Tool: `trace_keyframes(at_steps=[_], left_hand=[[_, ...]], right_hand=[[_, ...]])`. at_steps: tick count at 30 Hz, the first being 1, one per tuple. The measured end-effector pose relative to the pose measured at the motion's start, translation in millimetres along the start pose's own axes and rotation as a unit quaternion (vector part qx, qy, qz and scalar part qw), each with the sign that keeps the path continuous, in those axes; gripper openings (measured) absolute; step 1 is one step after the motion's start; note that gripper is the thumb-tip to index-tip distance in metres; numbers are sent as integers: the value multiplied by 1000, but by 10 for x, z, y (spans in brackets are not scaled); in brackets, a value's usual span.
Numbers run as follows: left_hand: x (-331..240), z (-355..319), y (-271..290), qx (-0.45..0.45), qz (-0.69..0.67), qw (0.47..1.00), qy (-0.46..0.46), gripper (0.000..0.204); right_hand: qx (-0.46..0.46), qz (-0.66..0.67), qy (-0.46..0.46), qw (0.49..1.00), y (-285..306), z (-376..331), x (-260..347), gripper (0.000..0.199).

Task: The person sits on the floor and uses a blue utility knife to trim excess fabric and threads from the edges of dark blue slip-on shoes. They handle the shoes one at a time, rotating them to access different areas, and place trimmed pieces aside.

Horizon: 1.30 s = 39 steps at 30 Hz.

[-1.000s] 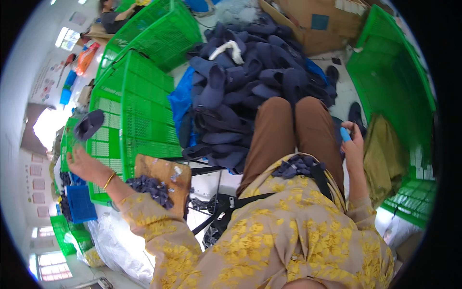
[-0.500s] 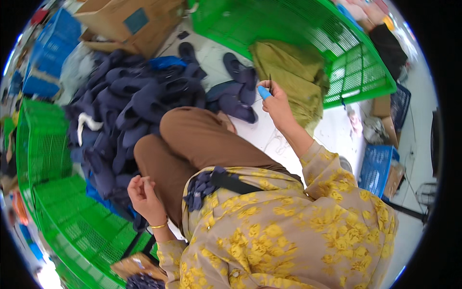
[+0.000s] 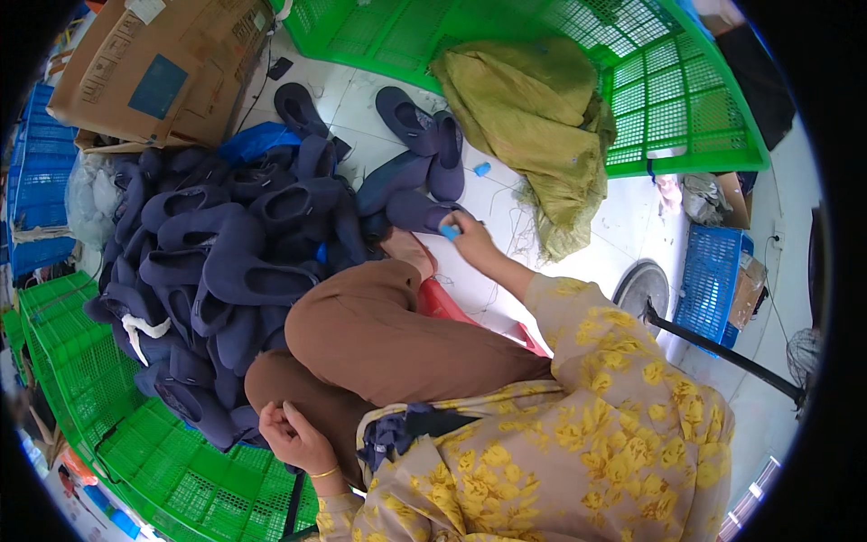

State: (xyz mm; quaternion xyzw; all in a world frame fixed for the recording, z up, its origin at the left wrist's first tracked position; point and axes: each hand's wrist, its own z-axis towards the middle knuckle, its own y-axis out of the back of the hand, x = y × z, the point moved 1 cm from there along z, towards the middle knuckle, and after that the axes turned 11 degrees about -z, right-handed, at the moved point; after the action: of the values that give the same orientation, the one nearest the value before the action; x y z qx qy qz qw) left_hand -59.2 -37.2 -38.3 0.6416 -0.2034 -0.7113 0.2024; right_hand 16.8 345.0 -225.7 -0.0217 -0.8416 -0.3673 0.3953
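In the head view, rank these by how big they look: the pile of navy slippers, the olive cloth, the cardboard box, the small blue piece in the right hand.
1. pile of navy slippers
2. olive cloth and cardboard box: look alike, box cut off by the rim, so unranked
3. small blue piece, pinched by the right hand

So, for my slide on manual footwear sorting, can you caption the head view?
Seated person's right hand holds a small blue object near dark slippers; left hand rests by the knee.

White tiled floor (image 3: 632, 226) across the centre and right. Green plastic crates (image 3: 686, 99) along the top and lower left, blue crates (image 3: 36, 190) at the left edge, a cardboard box (image 3: 153, 72) upper left. Bright daylight at lower right.
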Motion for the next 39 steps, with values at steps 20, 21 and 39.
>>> trace_keyframes(at_steps=[20, 21, 39], left_hand=[[-14, 286, -264, 13, 64, 998, -3, 6], [-31, 277, -262, 14, 76, 997, -5, 6], [-1024, 751, -974, 203, -390, 892, 104, 46]], right_hand=[[81, -516, 538, 662, -1207, 1239, 134, 17], [120, -453, 516, 717, -1063, 1202, 228, 16], [233, 402, 105, 879, 1181, -670, 1392, 30]])
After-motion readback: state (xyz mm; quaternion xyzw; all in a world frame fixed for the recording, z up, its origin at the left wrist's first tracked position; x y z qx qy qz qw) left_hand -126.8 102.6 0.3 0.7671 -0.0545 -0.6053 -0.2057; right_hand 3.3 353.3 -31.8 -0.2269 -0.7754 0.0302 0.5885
